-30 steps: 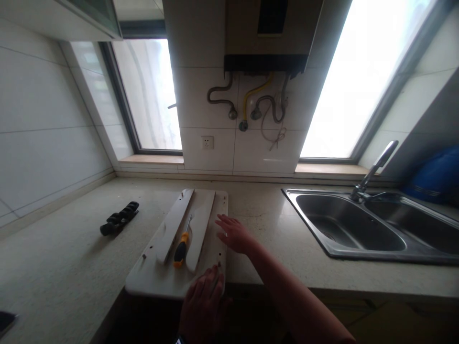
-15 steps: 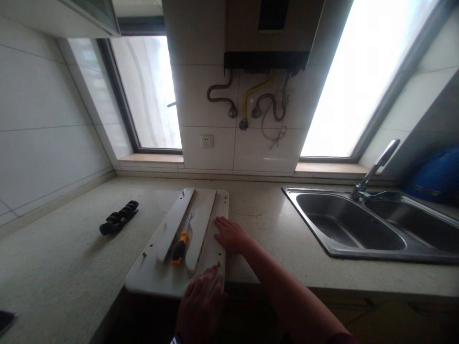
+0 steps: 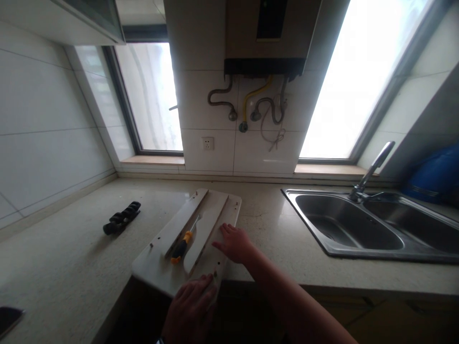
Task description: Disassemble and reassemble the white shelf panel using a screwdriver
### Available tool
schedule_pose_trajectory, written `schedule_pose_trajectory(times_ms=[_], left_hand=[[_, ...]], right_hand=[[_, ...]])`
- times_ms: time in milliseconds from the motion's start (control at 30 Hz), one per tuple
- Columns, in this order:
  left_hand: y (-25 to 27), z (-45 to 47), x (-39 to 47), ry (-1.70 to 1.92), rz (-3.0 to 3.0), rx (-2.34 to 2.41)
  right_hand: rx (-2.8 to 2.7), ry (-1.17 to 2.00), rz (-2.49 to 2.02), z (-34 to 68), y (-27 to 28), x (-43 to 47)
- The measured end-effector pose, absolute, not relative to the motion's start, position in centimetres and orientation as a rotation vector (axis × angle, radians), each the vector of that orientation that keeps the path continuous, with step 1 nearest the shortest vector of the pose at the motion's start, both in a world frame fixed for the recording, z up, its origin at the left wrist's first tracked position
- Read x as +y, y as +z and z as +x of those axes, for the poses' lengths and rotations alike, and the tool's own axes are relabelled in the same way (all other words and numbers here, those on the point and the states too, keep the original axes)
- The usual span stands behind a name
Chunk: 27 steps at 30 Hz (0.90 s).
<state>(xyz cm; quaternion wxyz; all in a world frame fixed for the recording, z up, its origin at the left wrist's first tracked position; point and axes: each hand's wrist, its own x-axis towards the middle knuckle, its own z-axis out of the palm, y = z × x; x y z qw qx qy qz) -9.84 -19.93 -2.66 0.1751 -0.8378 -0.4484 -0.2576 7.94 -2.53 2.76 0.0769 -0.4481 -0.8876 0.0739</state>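
Observation:
A white panel (image 3: 150,267) with rounded corners lies on the counter, its near end jutting past the front edge. Two long white boards rest on it: a left board (image 3: 184,222) and a right board (image 3: 204,229). Between these sits a screwdriver (image 3: 181,247) with a black and orange handle. My right hand (image 3: 234,242) is open, its fingers spread on the panel's right side. Over the panel's near right corner lies my left hand (image 3: 191,303), fingers stretched out on the surface, its underside hidden. Small pegs and dark holes show near the panel's corners.
A black ridged object (image 3: 122,219) lies on the counter to the left. A dark flat object (image 3: 10,319) is at the lower left. To the right are a double steel sink (image 3: 344,253) and a faucet (image 3: 373,167). A water heater (image 3: 244,33) hangs above.
The panel has turned clockwise, its far end swinging right, with the boards and screwdriver carried along. My right hand has moved slightly right and nearer; my left hand has shifted left and down.

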Motion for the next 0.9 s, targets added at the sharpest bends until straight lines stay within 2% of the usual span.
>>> schedule_pose_trajectory(times_ms=[400, 667, 900], left_hand=[[-0.9, -16.4, -20.7, -0.622, -2.838, -1.277], [-3.2, -20.3, -20.3, -0.511, -2.783, -1.562], [-1.6, -23.9, -18.6, -0.49, -2.725, -1.72]], right_hand=[[-2.586, 0.108, -1.773, 8.5, 3.6, -9.0], [-2.63, 0.062, -1.828, 8.6, 5.2, -11.2], [-2.637, 0.049, -1.797, 7.3, 5.5, -12.4]])
